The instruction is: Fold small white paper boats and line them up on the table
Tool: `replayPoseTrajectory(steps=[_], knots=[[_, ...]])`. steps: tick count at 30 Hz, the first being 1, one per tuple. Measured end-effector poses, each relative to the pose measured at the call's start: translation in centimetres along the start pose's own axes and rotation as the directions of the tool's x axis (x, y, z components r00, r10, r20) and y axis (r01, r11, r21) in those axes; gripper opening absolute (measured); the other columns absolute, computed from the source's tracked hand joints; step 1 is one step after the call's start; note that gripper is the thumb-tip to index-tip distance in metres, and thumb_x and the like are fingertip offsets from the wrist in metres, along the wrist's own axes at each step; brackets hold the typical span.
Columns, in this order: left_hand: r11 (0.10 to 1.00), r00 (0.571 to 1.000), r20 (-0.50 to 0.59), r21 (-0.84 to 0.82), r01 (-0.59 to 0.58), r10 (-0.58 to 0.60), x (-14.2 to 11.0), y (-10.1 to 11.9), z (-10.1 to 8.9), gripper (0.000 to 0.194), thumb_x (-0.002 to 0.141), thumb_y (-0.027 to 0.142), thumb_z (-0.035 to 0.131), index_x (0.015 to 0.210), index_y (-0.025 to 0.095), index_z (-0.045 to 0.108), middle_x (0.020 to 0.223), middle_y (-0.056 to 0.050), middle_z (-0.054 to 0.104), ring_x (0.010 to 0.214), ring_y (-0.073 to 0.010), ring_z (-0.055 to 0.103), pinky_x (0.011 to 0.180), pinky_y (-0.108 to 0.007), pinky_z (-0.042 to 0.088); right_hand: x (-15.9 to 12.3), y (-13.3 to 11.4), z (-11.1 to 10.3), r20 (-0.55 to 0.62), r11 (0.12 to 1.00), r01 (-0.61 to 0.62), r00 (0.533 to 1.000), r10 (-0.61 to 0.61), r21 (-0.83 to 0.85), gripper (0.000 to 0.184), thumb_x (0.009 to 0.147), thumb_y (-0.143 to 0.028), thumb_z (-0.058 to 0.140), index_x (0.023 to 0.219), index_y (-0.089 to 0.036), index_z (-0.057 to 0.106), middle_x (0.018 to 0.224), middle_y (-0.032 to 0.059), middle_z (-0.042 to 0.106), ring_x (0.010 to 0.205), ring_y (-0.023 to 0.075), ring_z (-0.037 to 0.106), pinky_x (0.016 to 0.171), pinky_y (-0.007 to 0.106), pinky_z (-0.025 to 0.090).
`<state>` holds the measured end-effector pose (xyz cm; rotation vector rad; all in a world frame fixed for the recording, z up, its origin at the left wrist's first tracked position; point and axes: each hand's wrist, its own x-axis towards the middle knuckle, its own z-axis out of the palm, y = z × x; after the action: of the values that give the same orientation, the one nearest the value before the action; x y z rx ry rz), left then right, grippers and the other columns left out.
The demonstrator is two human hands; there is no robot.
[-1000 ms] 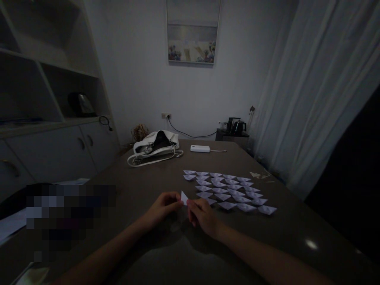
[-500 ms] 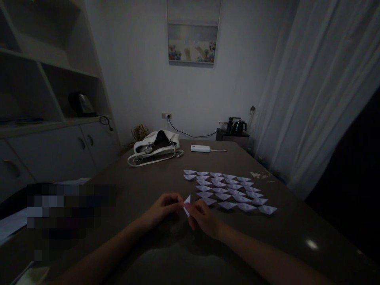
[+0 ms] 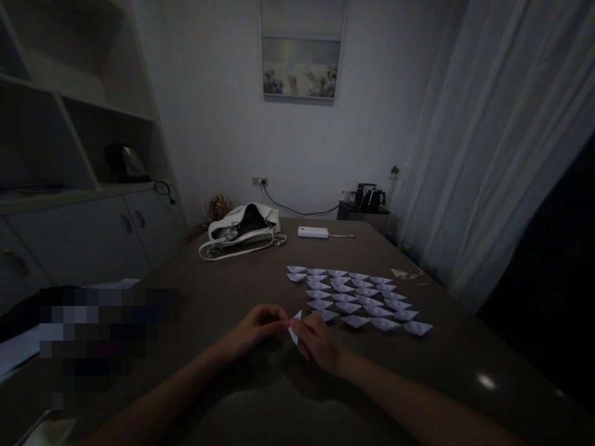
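Note:
My left hand (image 3: 255, 331) and my right hand (image 3: 320, 341) meet just above the dark table (image 3: 260, 396), fingers pinched together on a small white folded paper piece (image 3: 294, 328). Only a tip and a lower corner of the paper show between the fingertips. Just beyond my right hand, several white folded paper boats (image 3: 357, 297) lie in neat rows on the table.
A white handbag (image 3: 242, 230) and a white power bank (image 3: 313, 232) with a cable lie at the table's far end. Cabinets with shelves stand at the left, a curtain hangs at the right, and a kettle (image 3: 369, 198) sits on a low stand by the wall.
The paper piece has turned and dropped lower between my fingers. Both hands have drawn slightly closer together and a little toward me.

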<state>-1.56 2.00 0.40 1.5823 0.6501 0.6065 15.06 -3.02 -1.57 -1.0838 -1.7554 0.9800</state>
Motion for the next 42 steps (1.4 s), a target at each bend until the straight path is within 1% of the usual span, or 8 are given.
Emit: replayPoseTrajectory(steps=[4, 9, 17, 25, 31, 35, 38, 42], knots=[[1.0, 0.999, 0.034, -0.022, -0.008, 0.009, -0.1, -0.18, -0.17, 0.021, 0.077, 0.033, 0.065, 0.074, 0.012, 0.063, 0.062, 0.002, 0.055, 0.059, -0.0105, 0.049, 0.057, -0.02, 0.034, 0.06, 0.34, 0.13, -0.037, 1.0, 0.002, 0.999, -0.002, 0.003, 0.064, 0.085, -0.064, 0.034, 0.039, -0.019, 0.039, 0.033, -0.004, 0.034, 0.032, 0.0071, 0.032, 0.037, 0.021, 0.024], [0.999, 0.997, 0.073, -0.042, -0.028, 0.031, -0.12, -0.6, -0.3, 0.016, 0.076, 0.029, 0.066, 0.074, 0.013, 0.063, 0.065, 0.002, 0.056, 0.062, -0.0105, 0.05, 0.06, -0.02, 0.036, 0.17, 0.7, 0.31, -0.086, 0.998, -0.047, 0.995, 0.051, 0.052, 0.065, 0.083, -0.068, 0.033, 0.039, -0.02, 0.04, 0.034, -0.0041, 0.034, 0.032, 0.0074, 0.033, 0.036, 0.021, 0.023], [0.999, 0.997, 0.072, -0.034, 0.003, 0.0, -0.09, -0.44, -0.03, 0.02, 0.073, 0.031, 0.067, 0.072, 0.013, 0.061, 0.064, 0.002, 0.056, 0.061, -0.0111, 0.05, 0.06, -0.021, 0.037, 0.1, 0.74, 0.25, -0.072, 0.999, -0.048, 0.996, 0.049, 0.023, 0.067, 0.084, -0.066, 0.03, 0.037, -0.02, 0.04, 0.031, -0.0033, 0.034, 0.031, 0.0074, 0.034, 0.036, 0.021, 0.024], [1.0, 0.998, 0.057, -0.004, 0.018, -0.017, -0.18, -0.32, -0.18, 0.02, 0.073, 0.031, 0.067, 0.071, 0.012, 0.059, 0.061, 0.003, 0.054, 0.059, -0.0103, 0.048, 0.057, -0.02, 0.035, 0.32, 0.94, 0.31, -0.166, 0.998, -0.049, 0.985, 0.056, 0.045, 0.063, 0.084, -0.064, 0.033, 0.038, -0.021, 0.036, 0.032, -0.0047, 0.031, 0.031, 0.0066, 0.031, 0.035, 0.021, 0.021], [0.999, 0.997, 0.071, 0.042, -0.001, -0.002, -0.04, -0.42, -0.28, 0.021, 0.074, 0.032, 0.064, 0.07, 0.012, 0.059, 0.06, 0.003, 0.053, 0.058, -0.0104, 0.047, 0.056, -0.02, 0.034, 0.28, 0.56, 0.19, -0.158, 0.998, -0.067, 0.985, 0.069, 0.019, 0.063, 0.085, -0.059, 0.032, 0.036, -0.021, 0.037, 0.031, -0.0038, 0.032, 0.031, 0.0073, 0.033, 0.037, 0.021, 0.026], [0.999, 0.998, 0.054, 0.047, 0.011, -0.013, 0.01, -0.47, -0.18, 0.022, 0.074, 0.034, 0.065, 0.07, 0.013, 0.059, 0.06, 0.003, 0.054, 0.058, -0.0109, 0.048, 0.056, -0.02, 0.035, 0.26, 0.58, 0.25, -0.171, 0.996, -0.084, 0.981, 0.088, 0.028, 0.063, 0.085, -0.061, 0.03, 0.036, -0.021, 0.037, 0.031, -0.0037, 0.032, 0.03, 0.0074, 0.033, 0.036, 0.021, 0.026], [1.0, 0.999, 0.044, 0.028, -0.001, 0.0, 0.0, -0.51, -0.17, 0.022, 0.075, 0.033, 0.064, 0.07, 0.013, 0.059, 0.06, 0.003, 0.054, 0.058, -0.0106, 0.048, 0.056, -0.021, 0.035, 0.3, 0.75, 0.31, -0.175, 0.997, -0.063, 0.982, 0.068, 0.033, 0.064, 0.085, -0.063, 0.03, 0.037, -0.021, 0.037, 0.032, -0.0037, 0.033, 0.031, 0.0074, 0.034, 0.037, 0.021, 0.026], [1.0, 0.998, 0.07, 0.01, 0.002, -0.003, -0.09, -0.61, -0.33, 0.019, 0.075, 0.031, 0.064, 0.071, 0.013, 0.058, 0.061, 0.003, 0.054, 0.058, -0.0101, 0.048, 0.056, -0.02, 0.034, 0.38, 0.78, 0.24, -0.242, 0.998, -0.037, 0.969, 0.046, 0.045, 0.063, 0.086, -0.062, 0.032, 0.039, -0.02, 0.037, 0.034, -0.0047, 0.032, 0.033, 0.0072, 0.034, 0.039, 0.021, 0.027]])
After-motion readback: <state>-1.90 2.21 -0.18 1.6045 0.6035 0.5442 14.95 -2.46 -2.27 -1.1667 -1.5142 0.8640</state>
